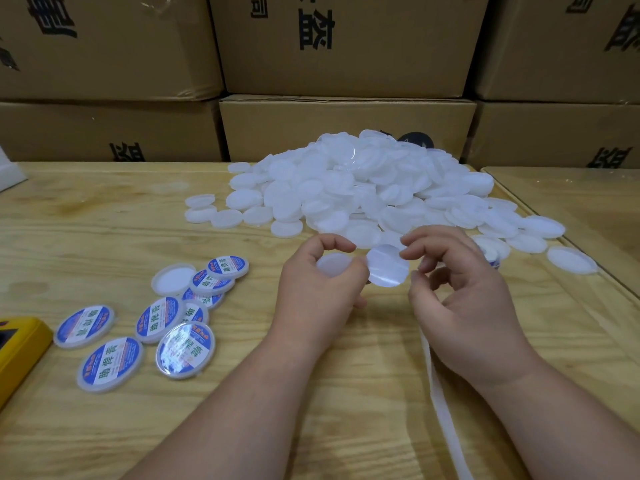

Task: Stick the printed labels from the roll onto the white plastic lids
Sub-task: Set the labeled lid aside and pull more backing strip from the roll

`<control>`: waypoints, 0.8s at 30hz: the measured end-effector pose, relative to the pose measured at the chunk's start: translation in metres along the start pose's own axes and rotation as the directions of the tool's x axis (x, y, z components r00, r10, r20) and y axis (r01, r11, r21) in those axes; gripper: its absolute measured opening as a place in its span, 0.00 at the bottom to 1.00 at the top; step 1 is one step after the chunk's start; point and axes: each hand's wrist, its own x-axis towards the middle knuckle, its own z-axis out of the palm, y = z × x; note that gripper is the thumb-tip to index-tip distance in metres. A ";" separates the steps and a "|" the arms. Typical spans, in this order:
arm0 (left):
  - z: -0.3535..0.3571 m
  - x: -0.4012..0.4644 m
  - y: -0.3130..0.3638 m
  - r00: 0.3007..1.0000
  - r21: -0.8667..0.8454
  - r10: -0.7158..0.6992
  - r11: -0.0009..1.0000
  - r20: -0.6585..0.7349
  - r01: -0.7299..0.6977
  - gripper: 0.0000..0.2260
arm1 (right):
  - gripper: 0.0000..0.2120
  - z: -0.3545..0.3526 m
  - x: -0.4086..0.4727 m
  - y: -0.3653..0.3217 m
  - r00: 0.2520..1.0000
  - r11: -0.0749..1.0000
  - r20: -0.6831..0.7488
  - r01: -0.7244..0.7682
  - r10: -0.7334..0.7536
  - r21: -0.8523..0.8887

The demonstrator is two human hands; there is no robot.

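Observation:
My left hand (322, 292) grips a blank white plastic lid (333, 265) in its curled fingers. Beside it my right hand (460, 292) pinches the edge of a round label (387, 267), whose pale back faces me. The label hangs just right of the lid, touching or nearly touching my left thumb. A white backing strip (441, 396) trails from under my right hand toward the table's near edge. The label roll (491, 255) is mostly hidden behind my right hand. A large pile of blank lids (363, 188) lies beyond both hands.
Several labelled lids (166, 320) with blue and white print lie at the left on the wooden table (242, 410). A yellow object (17, 348) sits at the left edge. Stacked cardboard boxes (346, 46) wall the back. A second table (571, 199) adjoins on the right.

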 end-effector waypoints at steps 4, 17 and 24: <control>-0.001 0.000 0.000 0.999 0.007 -0.016 1.000 0.033 0.016 0.08 | 0.16 0.000 -0.002 -0.001 0.999 0.999 -0.011 -0.052 0.052 -0.011; -0.003 0.002 -0.002 0.999 -0.044 -0.028 0.999 0.027 0.029 0.05 | 0.22 -0.002 -0.002 -0.001 0.996 0.994 0.017 -0.091 0.092 -0.061; -0.004 0.004 -0.005 0.997 -0.029 -0.033 0.999 0.066 0.035 0.04 | 0.19 -0.002 -0.002 -0.002 0.988 0.987 -0.014 -0.153 0.152 -0.041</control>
